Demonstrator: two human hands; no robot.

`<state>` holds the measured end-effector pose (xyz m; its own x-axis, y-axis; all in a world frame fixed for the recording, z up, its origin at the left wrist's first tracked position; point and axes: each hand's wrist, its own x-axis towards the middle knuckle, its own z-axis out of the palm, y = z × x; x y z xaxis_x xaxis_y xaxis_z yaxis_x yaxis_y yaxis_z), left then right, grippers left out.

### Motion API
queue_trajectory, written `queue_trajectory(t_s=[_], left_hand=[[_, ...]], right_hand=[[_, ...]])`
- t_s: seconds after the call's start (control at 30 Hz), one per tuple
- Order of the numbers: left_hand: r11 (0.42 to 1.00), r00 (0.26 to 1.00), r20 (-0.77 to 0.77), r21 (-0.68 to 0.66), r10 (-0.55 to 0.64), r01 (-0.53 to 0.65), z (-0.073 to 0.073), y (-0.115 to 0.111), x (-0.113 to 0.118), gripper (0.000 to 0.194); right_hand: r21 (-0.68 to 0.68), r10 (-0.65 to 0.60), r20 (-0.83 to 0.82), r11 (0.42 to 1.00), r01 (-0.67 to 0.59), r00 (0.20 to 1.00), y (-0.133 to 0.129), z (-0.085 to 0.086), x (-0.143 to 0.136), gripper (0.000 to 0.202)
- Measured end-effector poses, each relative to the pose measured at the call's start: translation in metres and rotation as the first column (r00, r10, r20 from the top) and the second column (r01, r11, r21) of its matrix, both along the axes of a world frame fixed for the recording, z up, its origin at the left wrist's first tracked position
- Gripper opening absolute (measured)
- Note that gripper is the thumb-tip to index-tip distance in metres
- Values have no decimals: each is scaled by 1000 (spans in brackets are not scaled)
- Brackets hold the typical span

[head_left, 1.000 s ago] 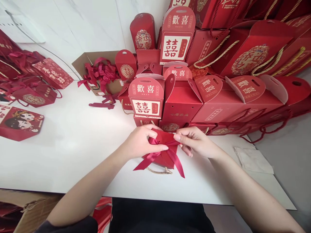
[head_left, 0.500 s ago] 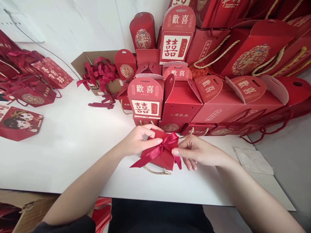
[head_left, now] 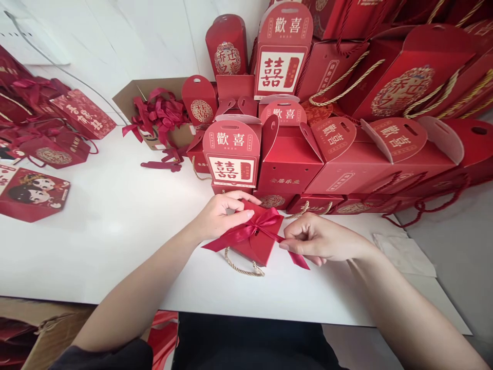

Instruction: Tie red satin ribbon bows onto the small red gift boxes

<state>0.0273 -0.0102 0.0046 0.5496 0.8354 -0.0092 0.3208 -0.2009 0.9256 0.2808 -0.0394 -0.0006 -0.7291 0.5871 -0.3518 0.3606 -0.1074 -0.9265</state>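
Observation:
A small red gift box [head_left: 264,247] lies on the white table, its folded top tied with a shiny crimson ribbon bow [head_left: 265,220]. A twisted gold cord handle [head_left: 241,268] loops out at its near side. My left hand [head_left: 223,216] grips the far left part of the box, fingers over the far edge and thumb beside the bow. On the right, my right hand [head_left: 318,239] pinches one ribbon tail [head_left: 298,259] between thumb and fingers, the tail's end hanging below them. The other tail [head_left: 219,240] lies loose at the left.
Stacked red gift boxes [head_left: 290,169] stand close behind the hands. A cardboard box [head_left: 129,100] holds crimson ribbons [head_left: 162,115] at the back left. More decorated boxes [head_left: 36,192] sit at the far left. White tissue [head_left: 404,252] lies at the right.
My right hand has closed on the right ribbon tail and drawn it outward to the right, pulling it straight. My left hand stays on the box, which has shifted slightly.

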Motion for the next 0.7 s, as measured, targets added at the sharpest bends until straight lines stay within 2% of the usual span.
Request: queue_trajectory(t_s=[0.13, 0.23, 0.3, 0.37, 0.43, 0.57, 0.63, 0.7], left_hand=[[1000, 1000, -13, -11, -3, 3, -1, 1, -1, 43], [999, 999, -3, -6, -39, 39, 1, 3, -3, 43], [997, 997, 2, 9, -78, 78, 2, 4, -5, 38], [994, 994, 0, 22, -111, 111, 4, 4, -7, 36], [992, 993, -5, 40, -122, 122, 6, 4, -8, 36], [990, 993, -16, 84, -115, 116, 8, 2, -11, 34], [986, 990, -14, 89, -140, 141, 8, 2, -12, 32], [979, 982, -6, 79, -191, 191, 8, 1, -11, 31]], right_hand=[[0, 63, 44, 998, -63, 997, 2, -2, 5, 40], [-12, 178, 105, 984, -177, 978, 5, 0, 17, 30], [-27, 202, 137, 979, -200, 970, 7, 3, 26, 25], [-15, 116, 129, 993, -115, 985, 8, 6, 32, 27], [28, -46, 52, 999, 44, 998, 7, 7, 30, 28], [150, -314, -137, 931, 333, 939, 2, 1, 9, 33], [207, -388, -163, 885, 416, 907, -1, -2, -1, 37], [196, -396, -170, 884, 424, 903, -3, -4, -7, 42]])
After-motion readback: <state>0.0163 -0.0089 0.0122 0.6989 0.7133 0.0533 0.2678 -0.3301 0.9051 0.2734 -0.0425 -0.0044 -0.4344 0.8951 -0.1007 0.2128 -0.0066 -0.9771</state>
